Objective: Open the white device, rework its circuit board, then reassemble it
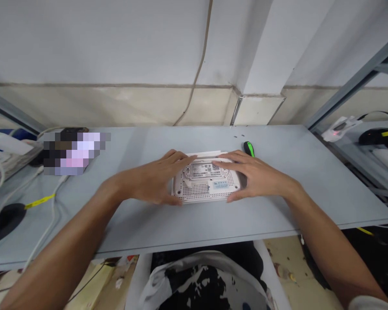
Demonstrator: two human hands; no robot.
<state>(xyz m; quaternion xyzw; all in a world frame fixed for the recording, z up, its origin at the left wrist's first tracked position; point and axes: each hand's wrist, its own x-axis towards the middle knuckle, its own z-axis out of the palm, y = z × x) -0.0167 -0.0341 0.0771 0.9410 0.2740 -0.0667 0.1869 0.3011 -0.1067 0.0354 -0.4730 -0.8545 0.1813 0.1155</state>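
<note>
A white router [205, 183] lies upside down on the grey table [310, 185], its perforated underside and labels facing up. My left hand [158, 178] grips its left side, with fingers across the top and the thumb along the near edge. My right hand [254, 174] holds the right side the same way, fingertips on the central label. A green-and-black screwdriver handle [249, 149] lies just beyond my right hand, with several tiny screws [239, 136] farther back.
A pixelated patch [74, 150] hides an item at the table's far left. White cables [51, 215], a yellow tag [39, 201] and a black round object [3, 224] lie at the left. Metal shelving [368, 146] with devices stands at the right, beside a wall behind.
</note>
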